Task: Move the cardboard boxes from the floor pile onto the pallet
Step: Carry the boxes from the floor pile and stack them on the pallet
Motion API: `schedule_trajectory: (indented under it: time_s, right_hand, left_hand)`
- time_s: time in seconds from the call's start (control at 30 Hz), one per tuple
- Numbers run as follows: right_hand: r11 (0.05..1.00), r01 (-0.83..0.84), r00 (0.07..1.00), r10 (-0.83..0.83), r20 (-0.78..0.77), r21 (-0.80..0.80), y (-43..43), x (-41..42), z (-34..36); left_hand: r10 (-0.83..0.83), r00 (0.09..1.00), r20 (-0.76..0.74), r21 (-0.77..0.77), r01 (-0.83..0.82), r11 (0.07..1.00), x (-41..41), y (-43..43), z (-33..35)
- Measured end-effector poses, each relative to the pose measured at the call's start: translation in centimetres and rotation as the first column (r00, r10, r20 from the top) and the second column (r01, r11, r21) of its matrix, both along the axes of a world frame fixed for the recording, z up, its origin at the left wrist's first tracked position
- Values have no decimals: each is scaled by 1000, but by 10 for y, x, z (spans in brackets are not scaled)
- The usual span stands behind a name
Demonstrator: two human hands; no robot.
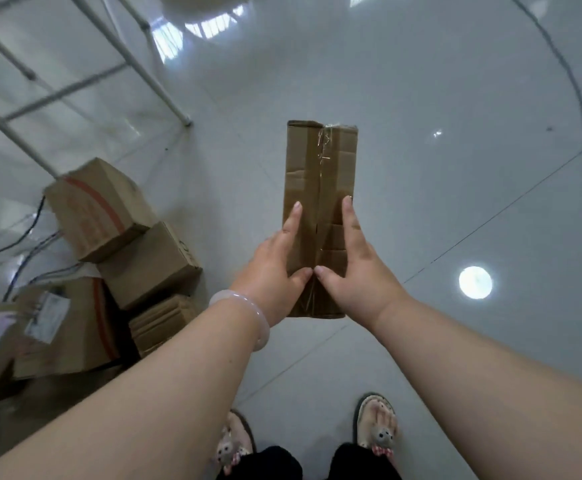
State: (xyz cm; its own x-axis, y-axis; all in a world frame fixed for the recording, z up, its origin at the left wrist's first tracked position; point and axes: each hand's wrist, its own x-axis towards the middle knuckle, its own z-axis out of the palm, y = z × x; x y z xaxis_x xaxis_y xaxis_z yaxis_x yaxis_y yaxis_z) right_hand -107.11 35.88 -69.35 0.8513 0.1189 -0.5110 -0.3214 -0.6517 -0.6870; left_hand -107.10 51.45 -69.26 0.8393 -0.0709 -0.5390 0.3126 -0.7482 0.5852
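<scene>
Above floor [438,174] | box [320,168] between left hand [275,261], right hand [357,271] | fingers [293,220] flat atop

Glossy pale tiled floor [438,174] open ahead and right of long narrow taped brown cardboard box [320,188]: widest passage there. Left side blocked low by heap of brown cardboard boxes [137,268], several tilted, touching one another. White metal frame legs [137,64] stand beyond heap, upper left. Thin dark cable [581,109] curves across floor far right. Tangle of grey cables [23,245] beside heap, far left.
</scene>
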Motion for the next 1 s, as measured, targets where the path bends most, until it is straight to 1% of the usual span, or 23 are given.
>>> schedule_trajectory:
  time_s: [0.1, 0.2, 0.3, 0.4, 0.53, 0.6, 0.67, 0.77, 0.87, 0.93, 1.0]
  right_hand:
    - [999, 31, 995, -34, 93, 25, -14, 24, 109]
    - [997, 79, 984, -78, 162, -2, -27, 27, 217]
    - [989, 150, 967, -146, 208, -5, -37, 8, 309]
    - [970, 242, 935, -237, 264, 16, -41, -27, 378]
    - [908, 406, 838, -416, 352, 108, -41, -79, 446]
    - [869, 477, 781, -487, 392, 129, -41, -102, 472]
    - [839, 531, 728, -521, 446, 113, -40, -128, 498]
    - [784, 602, 644, -588, 490, 150, -42, -170, 533]
    - [747, 659, 593, -587, 551, 87, -53, -217, 563]
    - [723, 689, 559, -581, 591, 59, -65, -253, 581]
    - [657, 754, 514, -596, 616, 6, -81, -294, 595]
  left_hand:
    - [20, 997, 80, -57, -15, 998, 28, -14, 110]
    - [12, 988, 151, -107, 4, 994, 38, -25, 210]
    - [-19, 984, 179, -199, 55, 978, 32, -34, 297]
    - [-78, 971, 228, -245, 134, 960, 14, -44, 359]
    - [-205, 943, 264, -330, 288, 899, -8, -58, 422]
    - [-224, 939, 261, -400, 316, 860, -18, -66, 452]
    - [-252, 933, 258, -438, 345, 830, -31, -74, 479]
    - [-356, 891, 284, -427, 449, 785, -60, -93, 514]
    - [-405, 866, 293, -468, 500, 729, -101, -115, 545]
    - [-438, 861, 258, -561, 503, 658, -130, -131, 565]
    - [-494, 840, 227, -661, 505, 555, -160, -145, 584]
